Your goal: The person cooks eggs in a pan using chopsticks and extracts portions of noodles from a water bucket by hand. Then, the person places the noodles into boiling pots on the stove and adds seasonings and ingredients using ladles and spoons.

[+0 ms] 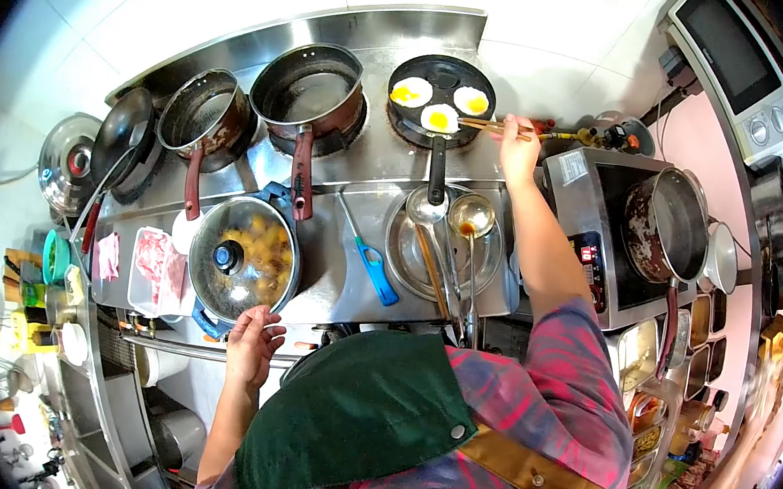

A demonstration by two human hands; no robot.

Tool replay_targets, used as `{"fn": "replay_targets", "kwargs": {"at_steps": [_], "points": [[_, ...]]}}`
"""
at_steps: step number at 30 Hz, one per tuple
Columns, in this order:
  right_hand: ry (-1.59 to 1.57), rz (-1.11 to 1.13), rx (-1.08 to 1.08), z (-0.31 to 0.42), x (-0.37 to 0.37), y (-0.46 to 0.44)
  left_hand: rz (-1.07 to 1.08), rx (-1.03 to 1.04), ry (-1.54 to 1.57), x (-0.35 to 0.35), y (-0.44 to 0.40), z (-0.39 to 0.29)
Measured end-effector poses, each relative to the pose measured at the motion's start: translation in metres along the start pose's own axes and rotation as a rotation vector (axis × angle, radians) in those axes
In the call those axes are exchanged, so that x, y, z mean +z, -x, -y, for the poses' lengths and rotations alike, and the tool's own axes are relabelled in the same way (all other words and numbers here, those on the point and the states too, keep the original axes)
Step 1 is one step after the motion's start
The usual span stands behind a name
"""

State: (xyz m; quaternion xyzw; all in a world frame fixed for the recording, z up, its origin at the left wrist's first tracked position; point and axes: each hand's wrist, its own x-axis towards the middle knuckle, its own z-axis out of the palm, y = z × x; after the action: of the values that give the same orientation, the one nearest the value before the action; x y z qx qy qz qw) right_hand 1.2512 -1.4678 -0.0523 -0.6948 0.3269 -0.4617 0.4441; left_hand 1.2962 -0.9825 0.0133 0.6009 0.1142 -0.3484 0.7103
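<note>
Chopsticks (497, 126) are held in my right hand (517, 151), their tips at the edge of the lower fried egg (440, 117). That egg lies in a black pan (432, 66) with several round hollows, along with a left egg (412, 92) and a right egg (471, 100). The pan's handle points toward me. My left hand (255, 344) is raised with curled fingers just below the glass-lidded pot (210, 265); whether anything is between those fingers is too small to tell.
Two empty dark saucepans (311, 86) (199, 108) stand left of the egg pan. A blue lighter (375, 274) lies on the steel counter beside a basin (400, 255) with ladles. Raw meat fills a white tray (135, 281). An induction cooker (603, 199) with a worn pot (671, 224) is at right.
</note>
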Motion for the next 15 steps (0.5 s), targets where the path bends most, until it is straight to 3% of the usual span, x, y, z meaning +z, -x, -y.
{"fn": "replay_targets", "kwargs": {"at_steps": [2,5,15], "points": [[-0.349,-0.102,0.301,-0.018,0.000,-0.006,0.000,0.000,-0.002,-0.002,0.000,0.001],[-0.462,-0.182,0.471,-0.033,-0.001,-0.010,0.003,0.003,-0.013,-0.004,0.001,0.000],[-0.505,-0.112,0.548,-0.027,-0.018,-0.019,-0.008,0.020,-0.020,-0.005,0.001,-0.003]]}}
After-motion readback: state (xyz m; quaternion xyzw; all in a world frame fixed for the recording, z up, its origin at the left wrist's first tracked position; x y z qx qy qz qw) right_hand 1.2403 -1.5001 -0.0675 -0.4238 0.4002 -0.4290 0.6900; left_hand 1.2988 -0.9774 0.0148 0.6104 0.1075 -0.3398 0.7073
